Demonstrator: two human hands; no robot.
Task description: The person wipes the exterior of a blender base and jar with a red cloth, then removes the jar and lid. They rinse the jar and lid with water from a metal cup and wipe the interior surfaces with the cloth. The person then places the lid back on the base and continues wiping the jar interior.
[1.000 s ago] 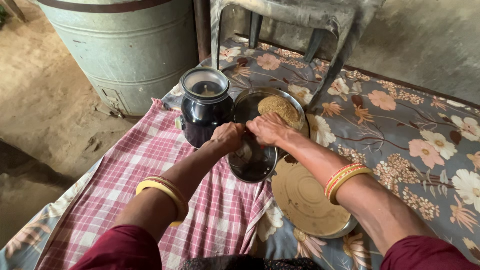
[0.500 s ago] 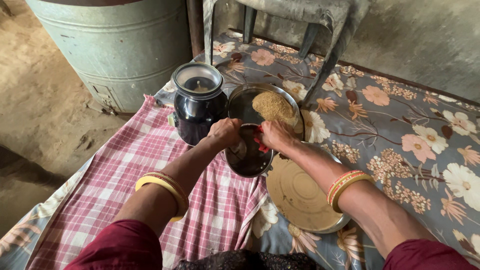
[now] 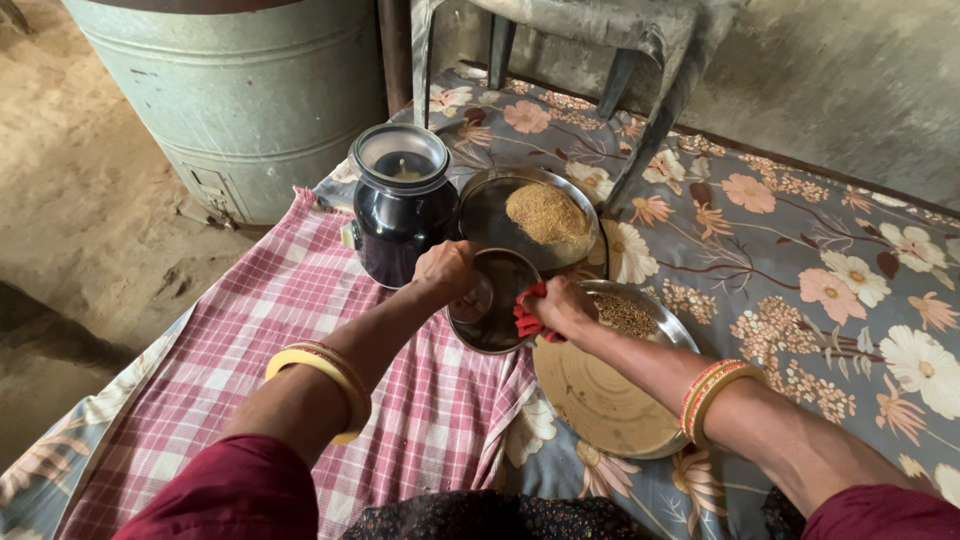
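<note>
The right hand (image 3: 560,305) has drawn back from the small round steel bowl (image 3: 492,300), grip closed on red plastic pieces (image 3: 525,315). Brown grain (image 3: 625,315) now shows on the flat steel plate (image 3: 600,400) just right of that bowl, whose rim the left hand (image 3: 447,268) keeps pinched.

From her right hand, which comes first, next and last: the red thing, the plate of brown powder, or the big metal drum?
From the right hand, in the head view:
1. Red handle: in that hand's grip, at the small steel bowl.
2. Plate of brown powder: just beyond, up the floral mat.
3. Big metal drum: far off, upper left.
</note>
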